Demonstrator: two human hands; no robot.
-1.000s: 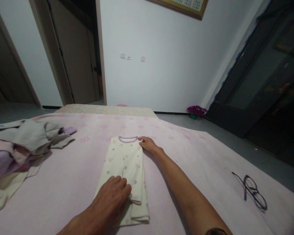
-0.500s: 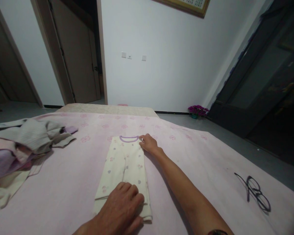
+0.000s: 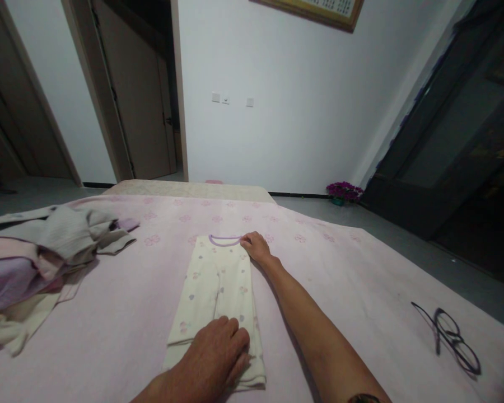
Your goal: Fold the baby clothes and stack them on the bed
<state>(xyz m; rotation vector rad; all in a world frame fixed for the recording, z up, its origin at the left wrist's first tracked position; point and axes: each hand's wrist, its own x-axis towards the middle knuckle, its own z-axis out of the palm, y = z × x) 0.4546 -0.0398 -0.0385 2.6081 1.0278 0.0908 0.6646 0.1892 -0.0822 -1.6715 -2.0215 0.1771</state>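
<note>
A cream child's shirt (image 3: 210, 280) with small hearts and a purple neckband lies folded into a narrow rectangle, collar away from me. My right hand (image 3: 255, 247) reaches out to the collar's right corner, thumb and fingers pinched on the cloth there. Over the lower part of the shirt rests my left hand (image 3: 218, 350), its fingers curled together on the fabric. The fingertips of the left hand are mostly hidden beneath it. Below the left hand, the hem's layered edges show.
A heap of clothes (image 3: 63, 240) in grey, pink, purple and cream lies at the left. Black-framed glasses (image 3: 449, 336) rest at the right on the pink flowered cover (image 3: 336, 274). Beyond its far edge stand a white wall (image 3: 285, 140) and purple flowers (image 3: 344, 190).
The whole view has shifted slightly, moving things a little right and down in it. Both hands keep nearly the same places on the shirt.
</note>
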